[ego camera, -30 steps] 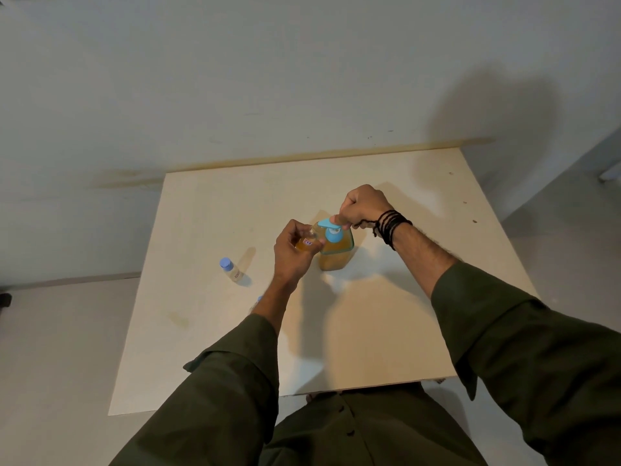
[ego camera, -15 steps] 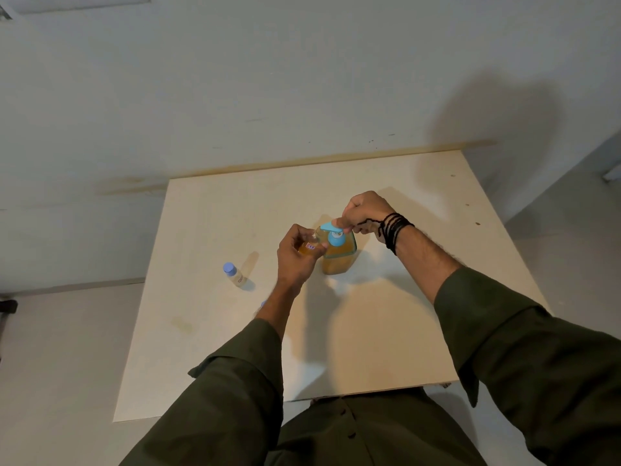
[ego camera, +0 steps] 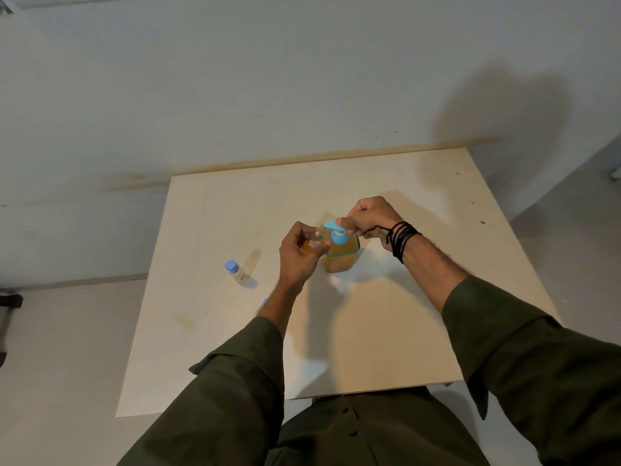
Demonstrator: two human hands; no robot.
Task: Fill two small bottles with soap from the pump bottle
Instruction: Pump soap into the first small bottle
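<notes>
Left hand [ego camera: 299,253] is gripping a small clear amber-filled bottle [ego camera: 311,245] under the blue spout of the amber pump bottle [ego camera: 341,252] mid-table [ego camera: 369,331]; right hand [ego camera: 371,216] is clenched on the pump. Capped spare bottle [ego camera: 236,271] stands off left.

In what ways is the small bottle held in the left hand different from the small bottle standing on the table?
The held small bottle looks amber with soap; the standing small bottle looks clear. The held one sits uncapped in the left hand at the pump bottle spout; the standing one wears a blue cap and stands alone on the table. Both are small, clear and labelled.
</notes>
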